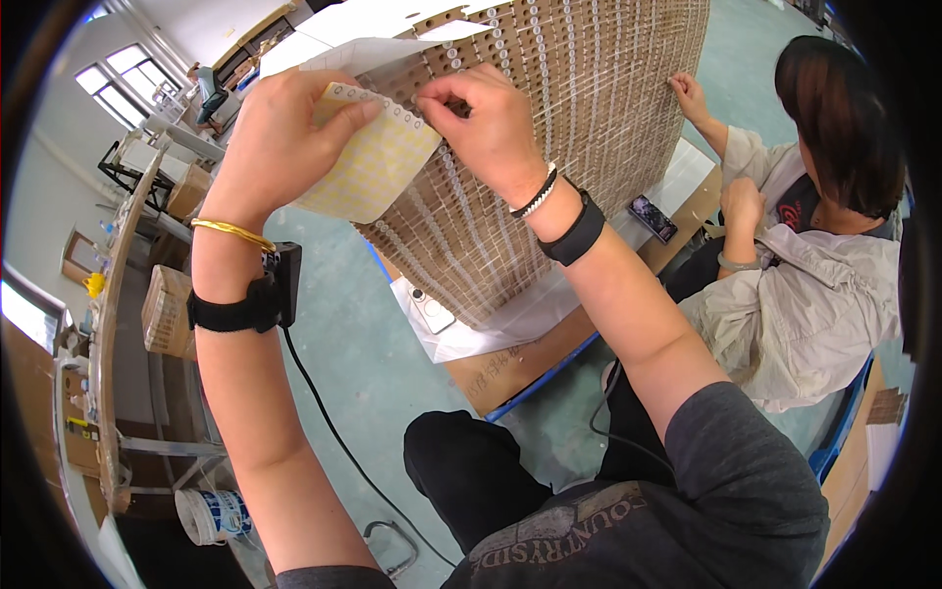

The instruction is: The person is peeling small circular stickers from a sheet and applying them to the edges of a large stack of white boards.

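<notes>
My left hand [294, 137] grips a pale yellow sticker sheet [378, 162], thumb on its front. Small round rings line the sheet's upper edge. Close beside that edge, my right hand [488, 128] is closed in a pinch; whatever is between its fingertips is too small to make out. Both hands are in front of the upper part of a tall brown block [579, 108] with rows of round holes, several rows carrying whitish round pieces. White paper [383, 54] lies over the block's top left, partly behind my left hand.
A co-worker [785, 226] sits at the right, one hand raised to the block's side. A dark phone [653, 218] and a white phone [429, 310] lie at the block's base. A cable [329, 412] hangs from my left wrist. A cluttered workbench [123, 265] runs along the left.
</notes>
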Motion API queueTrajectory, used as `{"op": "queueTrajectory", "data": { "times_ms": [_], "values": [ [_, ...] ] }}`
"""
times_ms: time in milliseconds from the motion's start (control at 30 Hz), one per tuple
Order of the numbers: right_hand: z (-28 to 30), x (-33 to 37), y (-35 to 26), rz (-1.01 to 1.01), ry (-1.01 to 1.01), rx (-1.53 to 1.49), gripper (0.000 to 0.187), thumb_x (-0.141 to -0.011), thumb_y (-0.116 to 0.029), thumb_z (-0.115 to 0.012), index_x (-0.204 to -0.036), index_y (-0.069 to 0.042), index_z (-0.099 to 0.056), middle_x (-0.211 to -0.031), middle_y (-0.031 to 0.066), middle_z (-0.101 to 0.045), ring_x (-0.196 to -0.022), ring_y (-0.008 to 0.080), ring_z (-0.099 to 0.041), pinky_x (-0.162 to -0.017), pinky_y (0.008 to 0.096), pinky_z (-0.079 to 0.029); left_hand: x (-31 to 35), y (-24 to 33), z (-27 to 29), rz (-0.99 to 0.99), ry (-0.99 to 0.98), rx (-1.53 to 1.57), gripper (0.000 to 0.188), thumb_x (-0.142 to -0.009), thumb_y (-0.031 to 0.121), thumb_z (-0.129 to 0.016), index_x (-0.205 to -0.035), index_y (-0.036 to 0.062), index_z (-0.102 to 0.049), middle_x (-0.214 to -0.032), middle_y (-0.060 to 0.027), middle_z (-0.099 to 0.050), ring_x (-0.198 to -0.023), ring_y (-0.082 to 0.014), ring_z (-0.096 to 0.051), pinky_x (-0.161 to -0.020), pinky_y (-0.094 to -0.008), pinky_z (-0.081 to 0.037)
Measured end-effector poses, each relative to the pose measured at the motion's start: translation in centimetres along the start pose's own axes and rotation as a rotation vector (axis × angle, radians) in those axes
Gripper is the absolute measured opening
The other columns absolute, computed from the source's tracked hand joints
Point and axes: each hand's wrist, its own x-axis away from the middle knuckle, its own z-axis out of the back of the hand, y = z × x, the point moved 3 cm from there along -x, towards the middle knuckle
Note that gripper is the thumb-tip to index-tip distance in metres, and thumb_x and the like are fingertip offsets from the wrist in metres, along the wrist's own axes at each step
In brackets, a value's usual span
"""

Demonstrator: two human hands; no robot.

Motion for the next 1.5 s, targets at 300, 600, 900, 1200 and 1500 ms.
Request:
{"op": "queueTrajectory", "data": {
  "times_ms": [300,600,900,1200,1500],
  "values": [
    [0.4,0.0,-0.1,-0.19,-0.154,-0.101,0.008,-0.078,-0.012,-0.067,-0.08,-0.005,-0.068,-0.073,0.0079,-0.065,-0.077,0.0225,-0.058,-0.07,0.0344,-0.047,0.0,0.0,-0.1,0.021,0.007,0.026,0.034,-0.081,0.026,-0.069,-0.091,-0.0068,-0.065,-0.079,-0.0177,-0.067,-0.072,-0.0254,-0.065,-0.069,-0.0343,-0.049],
    [0.0,0.0,0.5,-0.151,-0.085,-0.08,0.007,-0.077,-0.012,-0.069,-0.081,-0.006,-0.069,-0.072,0.0062,-0.064,-0.075,0.0226,-0.056,-0.069,0.0334,-0.046,-0.1,0.0,-0.2,0.013,0.011,0.016,0.035,-0.081,0.026,-0.069,-0.092,-0.0068,-0.065,-0.081,-0.0183,-0.067,-0.074,-0.0265,-0.065,-0.071,-0.0345,-0.049],
    [0.0,0.0,0.5,0.107,0.068,0.035,0.004,-0.073,-0.009,-0.07,-0.075,-0.006,-0.068,-0.071,0.0061,-0.063,-0.074,0.0257,-0.055,-0.067,0.0361,-0.045,-0.1,-0.1,-0.2,0.002,0.006,0.021,0.033,-0.082,0.024,-0.069,-0.092,-0.0063,-0.065,-0.077,-0.0159,-0.067,-0.068,-0.0208,-0.064,-0.066,-0.0318,-0.049],
    [-0.7,0.1,0.5,0.133,0.012,0.106,0.004,-0.075,-0.007,-0.066,-0.077,-0.004,-0.063,-0.075,0.0084,-0.062,-0.076,0.0275,-0.054,-0.072,0.0371,-0.045,-0.1,-0.4,-0.4,-0.004,0.01,0.02,0.032,-0.082,0.024,-0.069,-0.091,-0.0058,-0.066,-0.076,-0.0164,-0.067,-0.068,-0.0228,-0.064,-0.066,-0.0327,-0.049],
    [-0.2,0.4,0.9,0.086,-0.022,-0.026,0.003,-0.078,-0.007,-0.064,-0.079,-0.004,-0.062,-0.077,0.0077,-0.062,-0.077,0.0264,-0.054,-0.073,0.0356,-0.044,0.0,-0.2,-0.2,0.003,0.017,0.019,0.035,-0.082,0.026,-0.069,-0.091,-0.0067,-0.065,-0.076,-0.0168,-0.067,-0.068,-0.023,-0.065,-0.067,-0.0329,-0.049]
  ]
}}
